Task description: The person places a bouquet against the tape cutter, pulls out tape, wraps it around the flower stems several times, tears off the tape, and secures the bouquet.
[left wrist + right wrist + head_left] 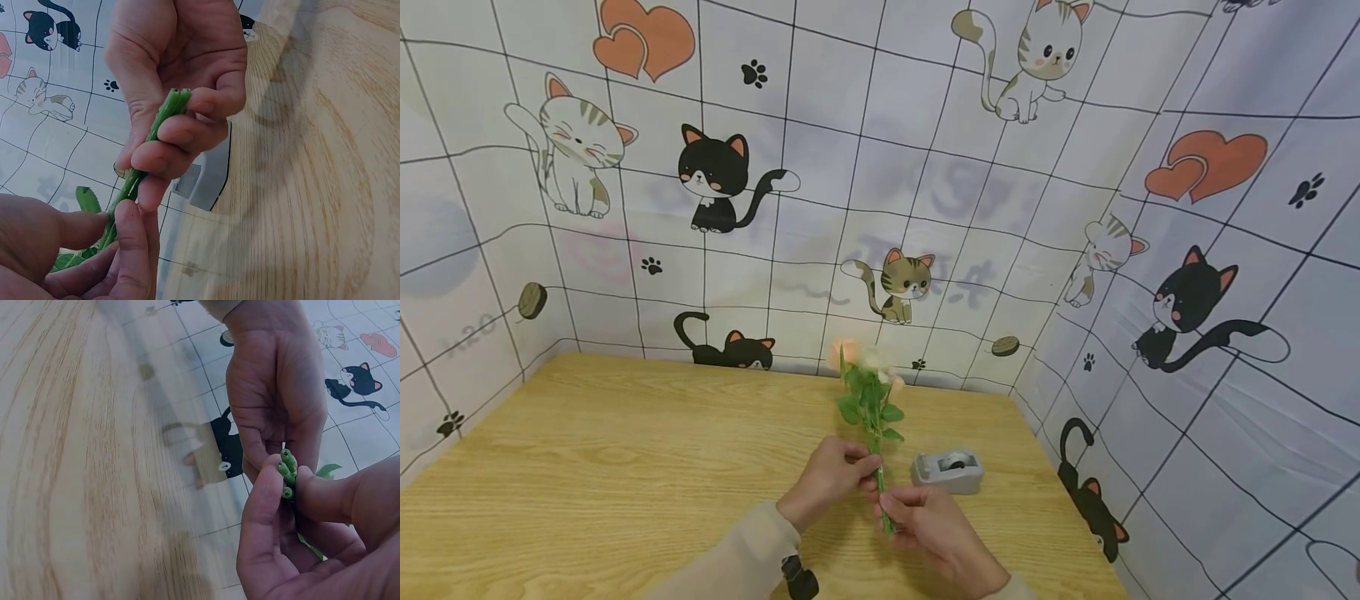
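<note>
A small bunch of artificial flowers (pixel 871 392), peach and white with green leaves, is held above the wooden table. My left hand (pixel 831 479) pinches the green stems at mid-length, below the leaves. Just under it, my right hand (pixel 936 525) grips the same stems near their cut ends. In the left wrist view the stems (pixel 150 140) run between the right hand's (pixel 181 69) curled fingers and thumb, with the left hand (pixel 69 250) close by. Several stem ends (pixel 287 472) poke out beside the right thumb in the right wrist view.
A grey tape dispenser (pixel 947 472) stands on the wooden table (pixel 625 450), right of the stems. A white cloth with cats and grid lines (pixel 820 200) hangs behind and along both sides. A black object (pixel 800 579) is by the left sleeve.
</note>
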`<state>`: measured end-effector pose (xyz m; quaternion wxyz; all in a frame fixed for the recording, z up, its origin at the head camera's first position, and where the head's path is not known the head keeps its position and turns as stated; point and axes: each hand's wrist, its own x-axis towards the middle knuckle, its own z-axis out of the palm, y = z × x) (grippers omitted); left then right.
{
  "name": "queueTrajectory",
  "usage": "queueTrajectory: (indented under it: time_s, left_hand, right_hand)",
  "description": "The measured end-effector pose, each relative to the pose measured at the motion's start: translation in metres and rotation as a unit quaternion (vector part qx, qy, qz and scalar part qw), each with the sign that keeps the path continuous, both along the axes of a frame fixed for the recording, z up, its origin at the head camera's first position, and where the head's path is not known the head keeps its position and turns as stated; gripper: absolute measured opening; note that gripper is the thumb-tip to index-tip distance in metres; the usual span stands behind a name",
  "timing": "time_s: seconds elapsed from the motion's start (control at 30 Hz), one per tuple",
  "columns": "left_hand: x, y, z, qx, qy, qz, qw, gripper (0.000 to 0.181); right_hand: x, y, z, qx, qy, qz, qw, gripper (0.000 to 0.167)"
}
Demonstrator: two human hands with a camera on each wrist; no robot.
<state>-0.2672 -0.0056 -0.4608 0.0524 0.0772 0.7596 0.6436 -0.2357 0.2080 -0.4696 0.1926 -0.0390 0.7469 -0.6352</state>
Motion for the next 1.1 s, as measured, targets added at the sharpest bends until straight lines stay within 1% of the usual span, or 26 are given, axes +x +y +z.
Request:
queueTrajectory:
  time_s: [0.2,0.4,0.5,0.6,0.73,0.83,1.0,1.1]
  left_hand:
    - [0.003,-0.003,0.001,0.011,-0.005,-0.008,0.9999,0.029]
    - [0.002,-0.001,0.001,0.029,-0.011,-0.017,0.9994,0.029]
    - [0.001,0.001,0.001,0.026,-0.013,-0.01,0.9995,0.029]
    - [0.0,0.003,0.001,0.021,-0.017,0.004,0.9996,0.031]
    - [-0.001,0.006,0.003,0.024,-0.023,0.017,0.9993,0.037]
    - [-0.004,0.009,0.003,0.029,-0.024,0.025,0.999,0.037]
    - [-0.008,0.014,0.001,0.035,-0.026,0.037,0.9984,0.034]
    - [-0.01,0.016,0.001,0.033,-0.026,0.036,0.9985,0.03]
  right_hand:
    - [0.001,0.0,0.001,0.033,0.03,-0.022,0.9988,0.032]
    - [0.005,-0.006,0.006,0.039,0.051,-0.045,0.9969,0.03]
    - [0.006,-0.008,0.008,0.055,0.065,-0.052,0.995,0.029]
    - [0.006,-0.009,0.009,0.077,0.083,-0.057,0.9919,0.028]
    - [0.007,-0.009,0.009,0.103,0.103,-0.06,0.9875,0.025]
    - [0.008,-0.01,0.01,0.118,0.119,-0.059,0.9841,0.024]
    - [0.01,-0.01,0.011,0.129,0.139,-0.054,0.9803,0.023]
    - [0.01,-0.009,0.011,0.131,0.147,-0.049,0.9792,0.024]
